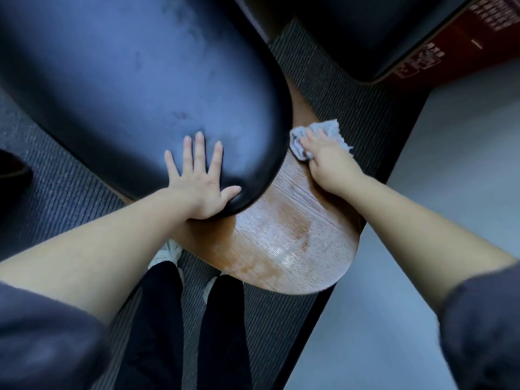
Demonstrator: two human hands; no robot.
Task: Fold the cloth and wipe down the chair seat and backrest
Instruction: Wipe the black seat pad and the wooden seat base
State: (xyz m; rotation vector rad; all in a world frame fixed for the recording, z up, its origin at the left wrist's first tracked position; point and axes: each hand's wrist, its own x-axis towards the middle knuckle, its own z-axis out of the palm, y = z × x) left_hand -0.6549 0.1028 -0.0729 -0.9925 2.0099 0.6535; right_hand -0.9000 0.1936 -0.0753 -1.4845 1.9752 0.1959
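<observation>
A bunched cloth [326, 133] is grasped in the right hand [330, 157] and pressed on the wooden backrest [281, 243]. The left hand [198, 187] is laid flat, released, on the black seat [126, 80]. Wiping is in hand; strokes down the wood are likely called for next.

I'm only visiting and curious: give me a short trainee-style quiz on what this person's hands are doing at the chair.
1. True or false: the left hand lies flat, fingers spread, on the chair's black padded part.
2. What does the right hand hold? A) a sponge B) a grey cloth C) a spray bottle
3. Fill in: the cloth meets the edge of the brown panel, which is made of ______.
Key: 1 true; 2 B; 3 wood.
</observation>
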